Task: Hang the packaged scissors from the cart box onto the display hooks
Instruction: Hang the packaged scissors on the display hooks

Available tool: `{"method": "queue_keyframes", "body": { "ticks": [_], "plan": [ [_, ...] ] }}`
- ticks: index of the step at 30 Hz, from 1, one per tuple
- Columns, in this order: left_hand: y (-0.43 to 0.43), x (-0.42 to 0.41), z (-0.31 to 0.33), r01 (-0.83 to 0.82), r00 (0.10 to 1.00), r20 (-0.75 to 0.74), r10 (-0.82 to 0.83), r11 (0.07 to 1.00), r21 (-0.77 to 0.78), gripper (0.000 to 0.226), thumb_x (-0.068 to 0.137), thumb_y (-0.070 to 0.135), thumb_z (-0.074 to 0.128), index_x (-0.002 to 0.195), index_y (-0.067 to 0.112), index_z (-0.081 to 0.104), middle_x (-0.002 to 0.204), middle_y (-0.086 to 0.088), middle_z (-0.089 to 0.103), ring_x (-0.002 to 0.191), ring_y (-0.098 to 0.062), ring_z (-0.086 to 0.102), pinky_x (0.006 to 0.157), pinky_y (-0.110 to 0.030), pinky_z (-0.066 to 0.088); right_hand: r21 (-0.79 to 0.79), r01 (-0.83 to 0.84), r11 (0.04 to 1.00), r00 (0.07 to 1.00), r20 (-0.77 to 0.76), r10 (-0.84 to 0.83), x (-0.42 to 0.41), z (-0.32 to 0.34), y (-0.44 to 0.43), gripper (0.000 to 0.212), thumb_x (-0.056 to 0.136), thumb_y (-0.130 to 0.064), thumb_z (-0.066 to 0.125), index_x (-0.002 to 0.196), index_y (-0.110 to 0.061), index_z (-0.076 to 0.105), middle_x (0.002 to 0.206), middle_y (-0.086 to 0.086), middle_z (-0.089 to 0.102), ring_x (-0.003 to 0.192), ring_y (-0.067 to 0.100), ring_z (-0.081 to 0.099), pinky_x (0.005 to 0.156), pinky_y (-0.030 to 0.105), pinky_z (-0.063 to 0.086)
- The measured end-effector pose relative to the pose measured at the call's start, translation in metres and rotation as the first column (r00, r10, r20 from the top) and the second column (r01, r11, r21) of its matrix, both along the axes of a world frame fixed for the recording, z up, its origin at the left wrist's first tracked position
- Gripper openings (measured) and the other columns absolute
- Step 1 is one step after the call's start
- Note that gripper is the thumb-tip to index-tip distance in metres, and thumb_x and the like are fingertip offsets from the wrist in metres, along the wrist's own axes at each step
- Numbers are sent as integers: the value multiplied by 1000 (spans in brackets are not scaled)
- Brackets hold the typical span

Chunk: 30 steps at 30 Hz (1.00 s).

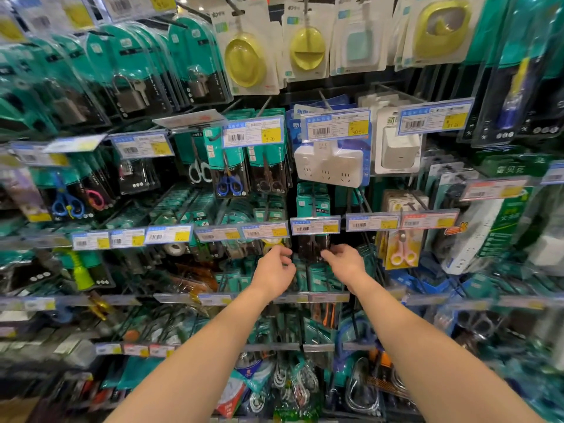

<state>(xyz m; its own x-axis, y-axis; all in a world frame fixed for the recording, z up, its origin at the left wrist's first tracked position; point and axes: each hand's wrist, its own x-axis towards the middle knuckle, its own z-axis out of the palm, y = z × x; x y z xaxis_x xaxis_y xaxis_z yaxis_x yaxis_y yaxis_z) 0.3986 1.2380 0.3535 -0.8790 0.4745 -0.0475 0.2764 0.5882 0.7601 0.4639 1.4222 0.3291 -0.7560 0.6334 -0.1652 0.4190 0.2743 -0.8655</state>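
Note:
A dark clear-fronted pack of scissors [312, 248] with a teal card top hangs on a display hook [313, 206] behind a blue and yellow price tag [315, 225] at mid-shelf. My left hand [274, 270] is just to the pack's left, fingers curled, with nothing visible in it. My right hand [345, 262] is at the pack's right edge, and its fingertips touch the lower corner of the pack. Whether that hand grips the pack is unclear. The cart box is out of view.
Pegboard hooks full of goods surround the hands: blue-handled scissors [229, 185] above left, a white power strip [331, 167] above, pink scissors [403, 253] to the right, padlocks [129, 93] at upper left. Price-tag rails [262, 232] stick out toward me.

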Motion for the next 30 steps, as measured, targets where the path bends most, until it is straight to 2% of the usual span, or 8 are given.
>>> {"method": "queue_keyframes", "body": {
  "ticks": [3, 7, 11, 13, 16, 20, 25, 30],
  "plan": [
    [-11, 3, -6, 17, 988, -148, -35, 993, -120, 24, 102, 23, 53, 126, 20, 58, 99, 4, 69, 85, -15, 67, 82, -40, 59, 170, -108, 979, 989, 120, 88, 16, -13, -8, 47, 100, -27, 60, 144, -11, 52, 132, 12, 65, 116, 31, 64, 93, 36, 51],
    [-28, 11, -15, -12, 944, -311, -109, 931, -365, 36, 101, 34, 55, 136, 27, 55, 123, 5, 68, 99, -20, 69, 78, -41, 61, 337, -316, 887, 943, 218, 253, 28, -22, -30, 43, 100, -23, 55, 142, -18, 56, 132, 10, 67, 113, 28, 66, 94, 38, 55],
    [-54, 21, -28, -55, 926, -353, -138, 873, -484, 42, 100, 36, 56, 141, 27, 52, 127, 2, 67, 102, -22, 68, 85, -41, 58, 410, -444, 797, 890, 300, 343, 25, -26, -61, 42, 101, -25, 50, 142, -23, 56, 118, 9, 73, 85, 25, 68, 82, 39, 59],
    [-73, 23, -35, -64, 925, -352, -146, 851, -521, 42, 98, 35, 55, 139, 26, 53, 127, 1, 66, 106, -25, 67, 90, -41, 56, 409, -496, 766, 862, 334, 380, 21, -29, -80, 42, 101, -22, 48, 142, -23, 56, 126, 7, 71, 90, 23, 69, 82, 38, 59],
    [-110, 23, -44, -107, 931, -350, -106, 836, -538, 39, 96, 36, 54, 133, 24, 55, 122, -1, 68, 105, -27, 67, 85, -39, 56, 403, -549, 732, 831, 351, 431, 12, -33, -113, 42, 102, -25, 46, 143, -24, 55, 118, 7, 73, 75, 22, 67, 62, 35, 56],
    [-179, 24, -54, -171, 941, -336, -44, 795, -583, 35, 96, 36, 53, 128, 22, 55, 120, -4, 67, 108, -30, 65, 90, -41, 51, 378, -656, 653, 753, 386, 533, -5, -43, -173, 39, 102, -24, 47, 140, -21, 57, 114, 10, 72, 89, 28, 69, 72, 40, 59],
    [-301, 25, -63, -258, 943, -330, 45, 723, -641, 36, 95, 36, 52, 127, 21, 57, 121, -7, 67, 109, -32, 65, 88, -41, 50, 411, -793, 449, 606, 459, 650, -33, -46, -271, 48, 99, -22, 46, 146, -17, 51, 141, 8, 60, 126, 29, 59, 97, 43, 54],
    [-457, 40, -70, -404, 914, -316, 254, 646, -648, 38, 93, 41, 53, 128, 26, 59, 123, -3, 68, 115, -28, 63, 94, -40, 48, 432, -850, 300, 496, 470, 730, -52, -47, -415, 43, 95, -21, 48, 137, -22, 58, 127, 14, 68, 113, 35, 65, 87, 43, 55]
  ]
}}
